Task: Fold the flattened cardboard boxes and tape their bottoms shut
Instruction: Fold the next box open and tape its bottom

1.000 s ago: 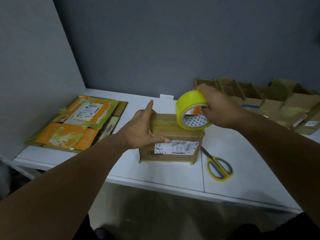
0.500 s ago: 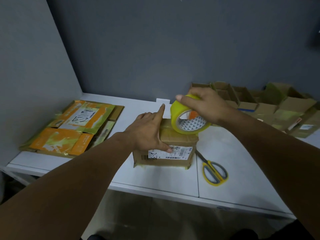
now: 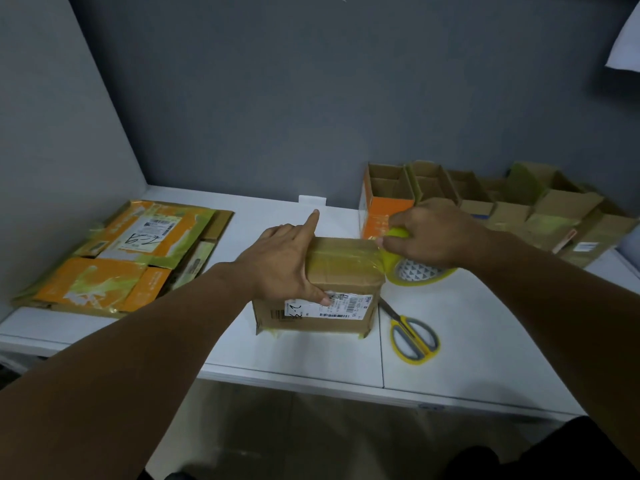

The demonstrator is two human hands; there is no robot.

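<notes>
1. Firstly, the left hand (image 3: 280, 263) lies spread flat on the left part of the cardboard box (image 3: 341, 271), its palm on the top face, its thumb pressed on the white shipping label (image 3: 327, 306) on the front face, and its index finger pointing away toward the wall; it grips nothing.
2. The right hand (image 3: 440, 233) is closed around the yellow tape roll (image 3: 415, 271), which sits just off the box's upper right edge, tilted, with its patterned core showing beneath the hand.
3. A strip of tape (image 3: 356, 259) runs from the roll leftward across the top of the box, toward the left hand.
4. The box stands on the white table (image 3: 311, 355), between the two hands and near the front edge.
5. Yellow-handled scissors (image 3: 412, 337) lie on the table just beside the box's lower right corner, below the roll.
6. Flattened boxes (image 3: 131, 254), orange and brown, are stacked well apart at the left.
7. Folded open boxes (image 3: 485, 199) stand in a row along the wall behind the right hand.
</notes>
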